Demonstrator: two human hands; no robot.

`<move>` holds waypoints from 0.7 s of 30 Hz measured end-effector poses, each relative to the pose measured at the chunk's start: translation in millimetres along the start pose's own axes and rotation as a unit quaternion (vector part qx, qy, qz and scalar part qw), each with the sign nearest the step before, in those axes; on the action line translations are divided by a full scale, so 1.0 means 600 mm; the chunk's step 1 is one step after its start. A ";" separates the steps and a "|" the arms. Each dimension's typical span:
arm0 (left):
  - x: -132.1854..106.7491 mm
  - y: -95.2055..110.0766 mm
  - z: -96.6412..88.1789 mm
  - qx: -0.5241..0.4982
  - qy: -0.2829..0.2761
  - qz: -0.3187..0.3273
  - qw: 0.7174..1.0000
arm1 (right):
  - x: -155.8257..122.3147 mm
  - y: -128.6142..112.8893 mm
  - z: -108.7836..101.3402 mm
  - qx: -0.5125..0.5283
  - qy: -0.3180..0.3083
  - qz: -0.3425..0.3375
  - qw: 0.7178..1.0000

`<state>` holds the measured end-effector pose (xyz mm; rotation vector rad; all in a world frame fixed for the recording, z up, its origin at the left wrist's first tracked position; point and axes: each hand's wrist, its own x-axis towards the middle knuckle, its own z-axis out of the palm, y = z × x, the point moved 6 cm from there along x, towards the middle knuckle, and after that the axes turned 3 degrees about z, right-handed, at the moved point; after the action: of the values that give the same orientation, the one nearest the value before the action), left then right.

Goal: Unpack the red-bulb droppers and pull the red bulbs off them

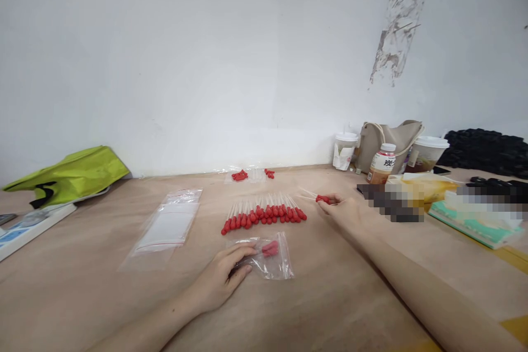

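Note:
My left hand [226, 275] is at the left end of a small clear zip bag [280, 269], its fingers and thumb closed on the plastic. Red heads [270, 248] show inside that bag. Off to the right, my right hand [340, 206] pinches a few red-headed sticks [322, 198], their pale thin ends pointing left. Between the hands and a little farther back, a row of red-headed sticks [264, 213] lies on the table, red ends toward me. Behind it are clear bags with red-headed sticks [239, 175] by the wall.
Flat clear zip bags [167, 225] lie stacked on the left. Farther left are a yellow-green bag [82, 176] and a white power strip [37, 228]. On the right stand a lidded cup [345, 151], a drink bottle [381, 164], a grey bag [396, 140] and a tissue pack [470, 223].

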<state>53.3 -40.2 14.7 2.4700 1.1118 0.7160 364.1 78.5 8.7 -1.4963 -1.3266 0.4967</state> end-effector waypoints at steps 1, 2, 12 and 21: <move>0.000 0.000 0.000 -0.001 -0.001 0.000 1.000 | -0.005 -0.006 0.005 -0.012 0.003 -0.008 1.000; 0.000 0.001 0.000 -0.001 -0.001 0.000 1.000 | -0.010 -0.012 0.010 -0.023 0.003 -0.018 1.000; 0.000 0.007 -0.001 0.014 -0.002 0.003 1.000 | -0.041 -0.039 0.041 -0.093 -0.032 -0.081 0.992; 0.001 0.009 -0.004 0.016 0.001 -0.002 1.000 | -0.055 -0.048 0.050 -0.101 -0.064 -0.128 0.984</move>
<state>55.4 -43.0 19.6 2.4934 1.1363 0.7050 315.4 57.1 11.8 -1.4462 -1.6864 0.3022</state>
